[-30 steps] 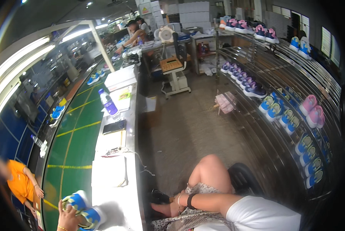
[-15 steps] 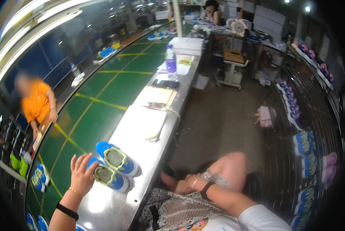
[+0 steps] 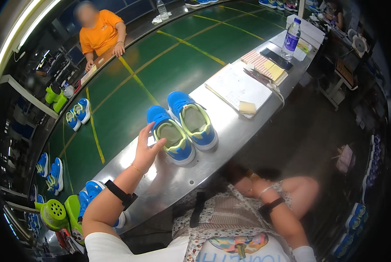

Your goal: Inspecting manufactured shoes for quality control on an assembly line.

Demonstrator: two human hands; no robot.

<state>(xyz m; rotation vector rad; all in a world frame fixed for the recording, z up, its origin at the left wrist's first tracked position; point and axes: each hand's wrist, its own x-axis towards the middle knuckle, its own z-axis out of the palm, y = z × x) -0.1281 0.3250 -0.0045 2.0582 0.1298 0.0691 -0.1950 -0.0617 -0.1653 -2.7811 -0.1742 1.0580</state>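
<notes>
A pair of blue shoes with yellow-green lining (image 3: 183, 125) stands side by side on the steel counter (image 3: 230, 139) beside the green conveyor belt (image 3: 160, 70). My left hand (image 3: 146, 148) rests against the heel of the nearer shoe, fingers spread, thumb on its collar. My right hand (image 3: 247, 186) lies low in my lap below the counter edge, fingers curled, holding nothing that I can see.
An open notebook (image 3: 237, 85), sticky notes, a phone (image 3: 276, 58) and a water bottle (image 3: 291, 39) lie further along the counter. A person in an orange shirt (image 3: 101, 35) stands across the belt. More blue shoes (image 3: 78, 113) sit along the belt; green shoe lasts (image 3: 53, 214) stand at lower left.
The view has swung left and down toward the counter. The shoe pair now sits nearer the middle, and my left hand has shifted from on top of the shoes to the near shoe's heel.
</notes>
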